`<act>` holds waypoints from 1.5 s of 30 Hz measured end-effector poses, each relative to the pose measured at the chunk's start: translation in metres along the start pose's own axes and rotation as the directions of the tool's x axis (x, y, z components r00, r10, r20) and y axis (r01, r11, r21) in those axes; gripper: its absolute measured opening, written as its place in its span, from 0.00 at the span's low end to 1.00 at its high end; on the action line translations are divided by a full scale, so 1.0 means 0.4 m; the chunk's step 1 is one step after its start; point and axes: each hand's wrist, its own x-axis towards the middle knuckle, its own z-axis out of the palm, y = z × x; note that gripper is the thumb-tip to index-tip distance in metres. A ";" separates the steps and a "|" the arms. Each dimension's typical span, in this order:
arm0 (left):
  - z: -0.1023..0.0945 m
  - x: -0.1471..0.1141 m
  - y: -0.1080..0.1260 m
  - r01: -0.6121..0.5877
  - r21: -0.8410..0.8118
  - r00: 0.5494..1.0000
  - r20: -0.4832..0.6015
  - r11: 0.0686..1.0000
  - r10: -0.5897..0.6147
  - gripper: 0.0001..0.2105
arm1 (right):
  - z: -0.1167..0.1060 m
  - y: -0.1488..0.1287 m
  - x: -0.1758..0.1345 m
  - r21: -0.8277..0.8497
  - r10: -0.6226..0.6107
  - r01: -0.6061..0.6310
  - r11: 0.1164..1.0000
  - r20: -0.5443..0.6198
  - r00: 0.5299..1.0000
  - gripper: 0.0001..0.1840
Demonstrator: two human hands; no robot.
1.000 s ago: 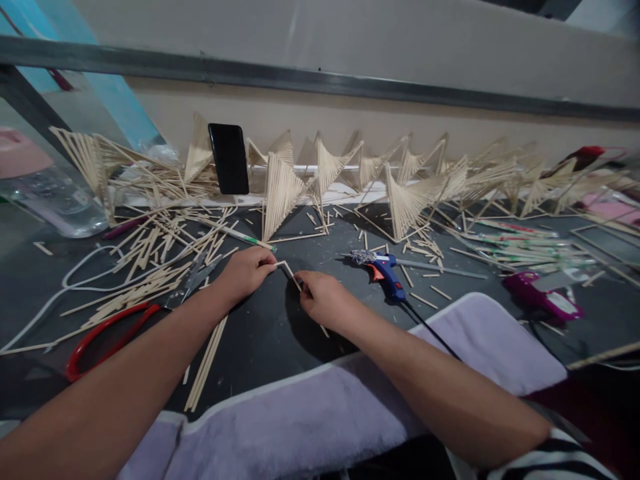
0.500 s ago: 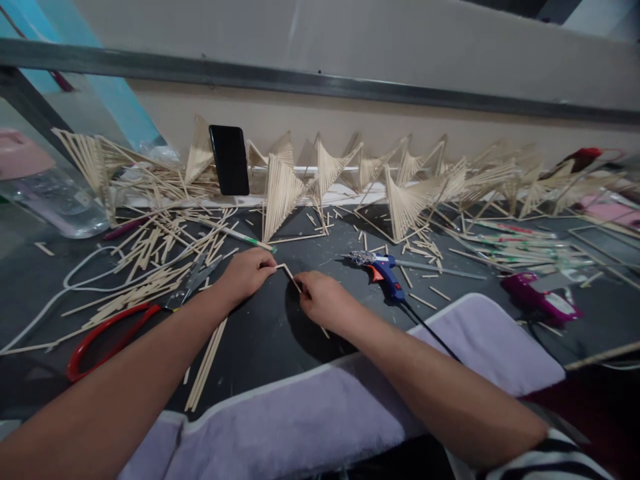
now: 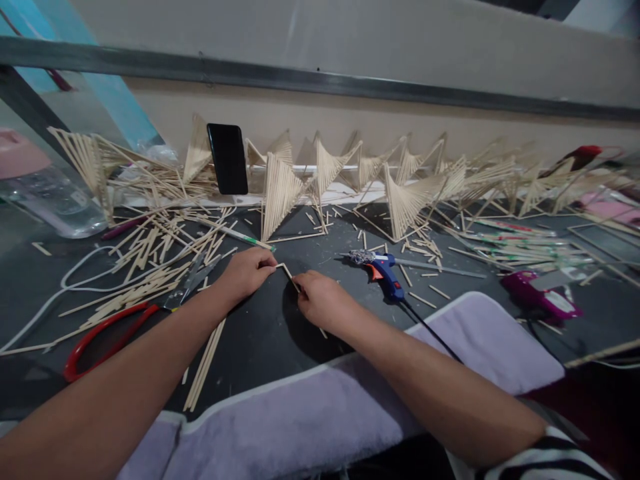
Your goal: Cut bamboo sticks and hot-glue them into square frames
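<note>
Two thin wooden sticks meet at an angle just above the dark tabletop. My left hand (image 3: 249,272) pinches the end of the short stick on the left, its fingers closed. In my right hand (image 3: 316,293) is the longer wooden stick (image 3: 289,274), gripped between thumb and fingers, its far end poking out below the palm. The joint of the two sticks shows between my hands. A blue hot glue gun (image 3: 384,270) with foil round its nozzle lies to the right of my right hand. Red-handled scissors (image 3: 107,340) lie partly behind my left forearm.
Fan-shaped stick structures (image 3: 281,193) line the back of the table. A black phone (image 3: 228,160) stands among them. Loose sticks (image 3: 143,277) and a water bottle (image 3: 55,193) are on the left. A purple glue gun (image 3: 540,297) lies right; lilac padded cloth (image 3: 300,413) covers the front edge.
Almost nothing differs. Both hands keep their hold on the joined sticks, and the whole view has shifted very slightly.
</note>
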 end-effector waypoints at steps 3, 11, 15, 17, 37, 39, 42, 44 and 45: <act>0.001 0.000 -0.002 -0.024 0.010 1.000 0.002 1.000 0.024 0.07 | 0.002 -0.001 -0.001 -0.006 0.005 -0.005 1.000 0.002 1.000 0.16; -0.002 0.002 -0.003 -0.037 0.019 0.999 0.011 0.999 0.037 0.08 | 0.003 -0.001 -0.003 -0.082 0.005 -0.004 0.997 0.011 1.000 0.15; 0.000 0.003 -0.003 -0.048 0.021 0.999 0.005 0.999 0.048 0.08 | -0.001 -0.003 -0.005 -0.103 0.009 -0.006 0.995 0.032 0.999 0.16; -0.001 0.003 -0.002 -0.052 0.022 0.999 0.005 0.998 0.052 0.07 | -0.001 -0.005 -0.004 -0.105 0.010 -0.006 0.994 0.038 0.999 0.16; 0.001 0.009 -0.007 -0.021 -0.012 1.000 0.023 1.000 0.022 0.08 | -0.002 -0.003 -0.003 -0.100 -0.011 0.013 0.995 0.021 1.000 0.15; 0.002 0.009 -0.008 -0.011 -0.012 1.000 0.024 1.000 0.011 0.08 | -0.002 -0.002 -0.002 -0.108 -0.006 0.009 0.994 0.029 1.000 0.14; 0.002 0.010 -0.010 -0.014 -0.015 1.000 0.017 1.000 0.014 0.09 | -0.002 -0.003 -0.002 -0.106 0.002 0.002 0.994 0.041 0.999 0.14; 0.002 0.010 -0.010 -0.025 -0.017 1.000 0.015 1.000 0.026 0.09 | -0.003 -0.004 -0.002 -0.099 0.003 0.002 0.995 0.046 0.999 0.15; 0.002 0.011 -0.009 -0.029 -0.016 0.999 0.017 0.999 0.029 0.09 | -0.003 -0.004 -0.002 -0.096 0.003 0.002 0.995 0.048 0.999 0.15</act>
